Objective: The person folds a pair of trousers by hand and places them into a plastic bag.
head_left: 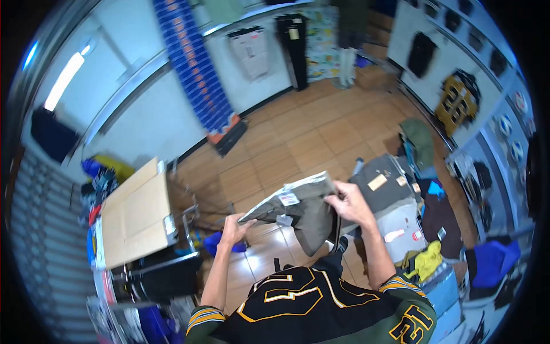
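Observation:
In mid-air before my chest hangs a pair of dark olive pants (312, 221), held by its waistband. The pale inner side of the waistband faces up, with a white label (289, 199) and a smaller tag (284, 220) showing. My left hand (234, 230) pinches one end of the band. Closed round the other end is my right hand (349, 203), its thumb on top. The lower part of the pants droops in folds, so its full length cannot be made out.
On my left stands a table topped with a flat cardboard sheet (137, 215). Folded grey clothes (381, 183) with tags lie at my right, near a yellow cloth (425, 261). A tall blue banner (195, 69) stands ahead on the tiled floor (292, 132). Garments hang on the walls.

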`<action>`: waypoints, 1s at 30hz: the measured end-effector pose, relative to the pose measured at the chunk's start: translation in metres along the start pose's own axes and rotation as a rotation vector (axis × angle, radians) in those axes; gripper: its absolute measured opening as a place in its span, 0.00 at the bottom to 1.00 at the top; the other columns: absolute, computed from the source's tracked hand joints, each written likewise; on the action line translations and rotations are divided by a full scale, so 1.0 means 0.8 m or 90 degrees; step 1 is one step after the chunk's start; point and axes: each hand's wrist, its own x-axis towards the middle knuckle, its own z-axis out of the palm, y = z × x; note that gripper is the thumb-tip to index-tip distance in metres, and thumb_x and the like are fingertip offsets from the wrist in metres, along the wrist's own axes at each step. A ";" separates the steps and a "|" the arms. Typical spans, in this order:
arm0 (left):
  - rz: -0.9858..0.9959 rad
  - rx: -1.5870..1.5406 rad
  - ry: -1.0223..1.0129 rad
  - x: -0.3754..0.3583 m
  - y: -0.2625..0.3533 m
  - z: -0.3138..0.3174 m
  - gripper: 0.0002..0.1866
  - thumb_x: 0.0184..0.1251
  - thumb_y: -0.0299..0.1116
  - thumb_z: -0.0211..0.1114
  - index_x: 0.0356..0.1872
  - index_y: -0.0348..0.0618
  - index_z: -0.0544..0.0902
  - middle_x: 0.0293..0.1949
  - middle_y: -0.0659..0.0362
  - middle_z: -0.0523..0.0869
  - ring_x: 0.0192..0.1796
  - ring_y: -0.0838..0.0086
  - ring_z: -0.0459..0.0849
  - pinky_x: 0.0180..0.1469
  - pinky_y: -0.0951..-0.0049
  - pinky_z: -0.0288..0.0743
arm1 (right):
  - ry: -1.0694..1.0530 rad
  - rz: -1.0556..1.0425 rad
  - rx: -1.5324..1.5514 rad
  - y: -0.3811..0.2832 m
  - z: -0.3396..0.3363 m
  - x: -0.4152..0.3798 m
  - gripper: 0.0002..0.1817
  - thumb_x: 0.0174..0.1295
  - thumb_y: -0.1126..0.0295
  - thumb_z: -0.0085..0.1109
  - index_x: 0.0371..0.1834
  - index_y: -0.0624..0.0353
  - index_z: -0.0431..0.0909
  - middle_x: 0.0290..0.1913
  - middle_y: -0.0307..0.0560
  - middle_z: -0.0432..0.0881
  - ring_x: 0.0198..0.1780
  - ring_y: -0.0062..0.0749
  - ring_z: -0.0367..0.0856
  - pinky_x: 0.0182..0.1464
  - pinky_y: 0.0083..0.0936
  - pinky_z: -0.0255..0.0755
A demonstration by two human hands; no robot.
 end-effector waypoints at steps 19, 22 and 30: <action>0.115 -0.149 0.612 -0.267 0.070 -0.306 0.10 0.60 0.27 0.79 0.38 0.32 0.89 0.28 0.65 0.86 0.30 0.87 0.76 0.32 0.82 0.70 | 0.071 -0.322 0.028 -0.180 0.385 0.298 0.14 0.69 0.74 0.63 0.55 0.67 0.78 0.45 0.51 0.88 0.44 0.31 0.85 0.50 0.30 0.76; 0.130 -0.228 0.689 -0.274 0.057 -0.349 0.10 0.60 0.24 0.78 0.40 0.31 0.88 0.33 0.63 0.89 0.34 0.86 0.82 0.38 0.83 0.76 | 0.037 -0.435 0.206 -0.221 0.475 0.329 0.12 0.69 0.73 0.61 0.52 0.67 0.78 0.43 0.48 0.85 0.44 0.31 0.82 0.49 0.30 0.76; 0.114 -0.150 0.828 -0.292 -0.061 -0.481 0.12 0.63 0.27 0.77 0.43 0.30 0.87 0.35 0.62 0.90 0.35 0.86 0.83 0.38 0.82 0.77 | 0.038 -0.519 0.192 -0.268 0.766 0.429 0.14 0.60 0.74 0.65 0.47 0.67 0.76 0.33 0.49 0.82 0.34 0.35 0.78 0.40 0.36 0.74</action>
